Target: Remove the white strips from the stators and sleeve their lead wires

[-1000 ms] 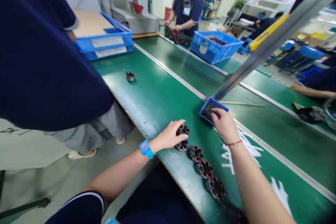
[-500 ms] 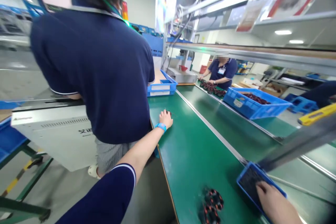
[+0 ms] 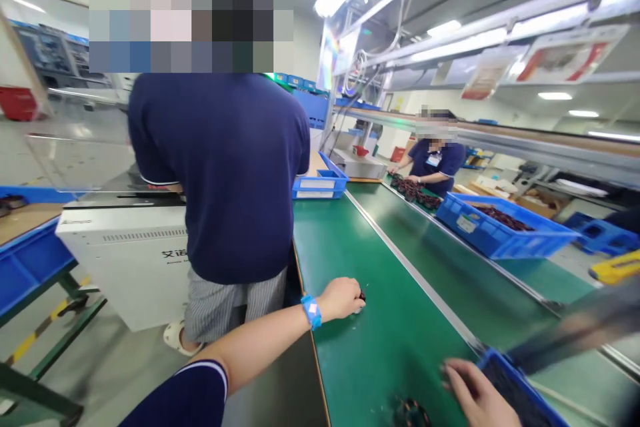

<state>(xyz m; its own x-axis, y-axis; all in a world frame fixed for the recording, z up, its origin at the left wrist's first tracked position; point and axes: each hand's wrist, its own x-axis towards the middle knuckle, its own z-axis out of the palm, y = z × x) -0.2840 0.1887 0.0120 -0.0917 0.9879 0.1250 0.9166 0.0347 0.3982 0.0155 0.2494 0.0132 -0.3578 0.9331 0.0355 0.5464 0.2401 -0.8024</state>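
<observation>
My left hand (image 3: 343, 297), with a blue band at the wrist, is closed round a small dark part (image 3: 363, 295) over the green bench top (image 3: 345, 360); the fingers hide most of the part. Beside the small blue bin (image 3: 537, 390) is my right hand (image 3: 477, 392), thumb and fingertips drawn together. Whatever they pinch is too small and blurred to make out. Below, at the bottom edge of the view, lies a dark ring-shaped part (image 3: 413, 411) with orange spots, partly cut off.
A co-worker in a navy shirt (image 3: 240, 180) stands close on the left. Ahead is a blue tray (image 3: 320, 188). A large blue crate (image 3: 500, 230) of dark parts stands right, near another person (image 3: 437, 163) across the bench. A metal post (image 3: 575, 330) rises at right.
My left hand has come back along the bench towards me with the dark part. My right hand has moved out of the small blue bin to its left side. The view has shifted.
</observation>
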